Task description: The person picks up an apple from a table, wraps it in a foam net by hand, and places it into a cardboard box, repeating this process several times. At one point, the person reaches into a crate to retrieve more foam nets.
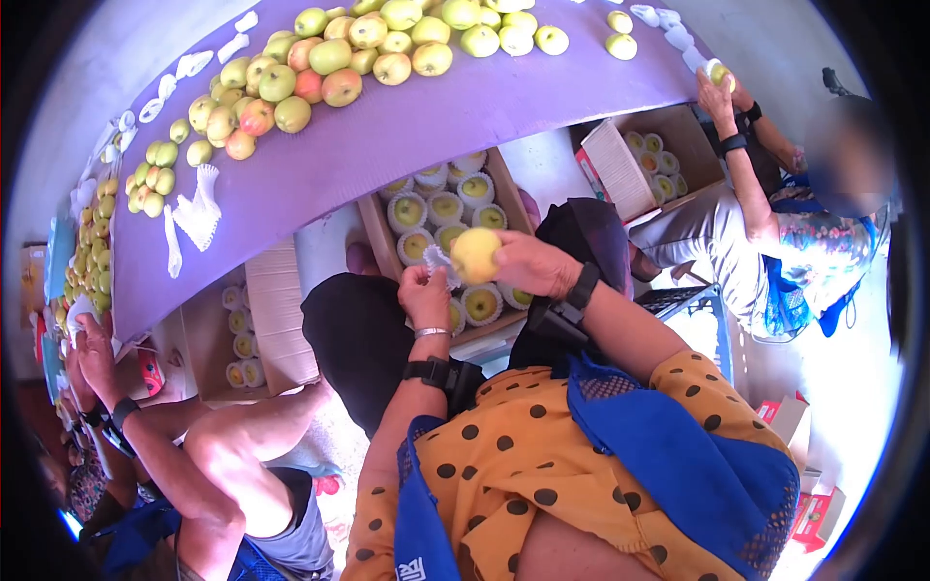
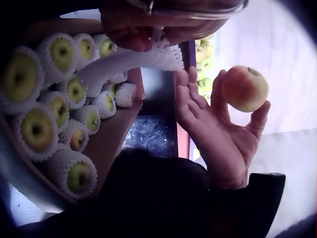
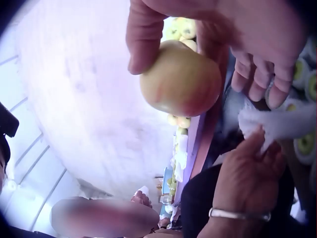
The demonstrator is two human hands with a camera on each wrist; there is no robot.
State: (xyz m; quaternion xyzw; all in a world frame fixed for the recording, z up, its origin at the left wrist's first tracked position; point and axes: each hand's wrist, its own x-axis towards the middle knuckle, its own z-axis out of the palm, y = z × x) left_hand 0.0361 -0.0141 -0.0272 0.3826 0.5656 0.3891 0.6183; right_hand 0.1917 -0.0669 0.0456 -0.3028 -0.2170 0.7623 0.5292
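The right hand pinches a yellow apple with a red blush between thumb and finger, its other fingers spread, as the right wrist view shows. Close beside it, the left hand pinches a white foam net sleeve; in the left wrist view the sleeve hangs flat and empty from the fingertips. Apple and sleeve are apart. Below both hands stands a cardboard box with apples in foam nets, such as this one, set in rows.
A purple-covered table bears a heap of loose apples and foam nets. Another box of netted apples stands at the left, one more at the right. People sit on both sides, hands at the table.
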